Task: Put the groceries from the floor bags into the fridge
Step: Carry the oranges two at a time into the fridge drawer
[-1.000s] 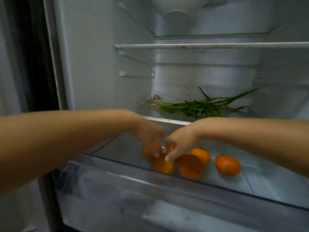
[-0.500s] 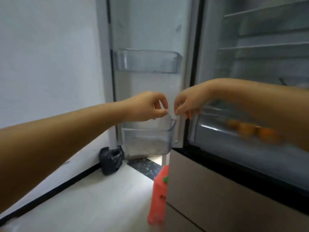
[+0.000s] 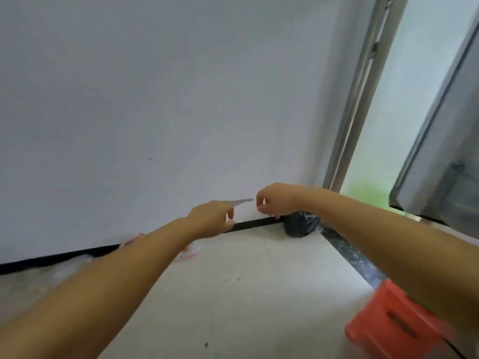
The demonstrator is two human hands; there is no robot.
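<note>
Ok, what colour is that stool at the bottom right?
The stool is orange-red plastic, though blurred; the head view is the only one showing it.

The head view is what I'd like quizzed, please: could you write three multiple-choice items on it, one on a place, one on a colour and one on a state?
1. Where does the black bag sit?
A. on the floor in the corner, against the wall
B. on the stool
C. hanging from the left hand

2. What colour is the plastic stool?
A. blue
B. red-orange
C. white

3. What is the left hand doing?
A. lying flat on the floor
B. gripping the stool
C. pinching a thin pale strip, raised above the floor

Answers:
1 A: the bag lies at the foot of the wall, partly behind the right hand.
2 B: the stool at lower right is red-orange.
3 C: thumb and finger meet at the strip's end, in front of the wall.
</note>
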